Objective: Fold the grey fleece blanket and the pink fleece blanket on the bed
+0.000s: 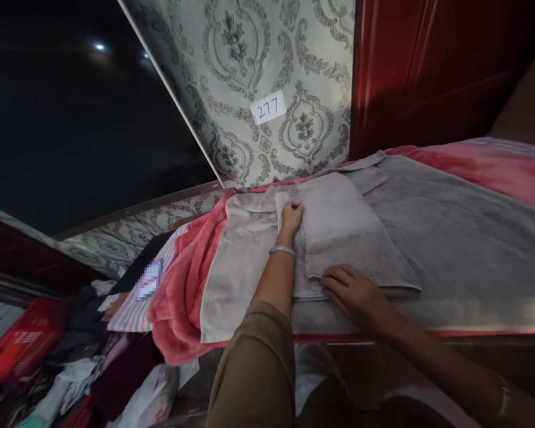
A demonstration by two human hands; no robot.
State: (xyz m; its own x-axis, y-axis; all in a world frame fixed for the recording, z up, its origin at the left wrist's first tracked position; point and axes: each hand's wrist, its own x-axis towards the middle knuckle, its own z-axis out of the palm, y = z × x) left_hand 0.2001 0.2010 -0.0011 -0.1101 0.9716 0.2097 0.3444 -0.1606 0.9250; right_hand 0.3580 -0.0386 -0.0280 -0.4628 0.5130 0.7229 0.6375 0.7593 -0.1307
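A folded grey towel lies on a larger grey cloth spread over the bedding. My left hand is closed in a pinch at the towel's left side, towards the wall. At the towel's near left corner, my right hand has its fingers bent over the edge and grips it. The right thumb is mostly hidden. Both hands touch the same towel, which lies fairly flat with slight wrinkles on its left side.
Pink-red blankets bunch up on the left. A dark television screen leans in at upper left. A paper label reading 277 is on the patterned wall. Clothes, bags and a red box fill the lower left.
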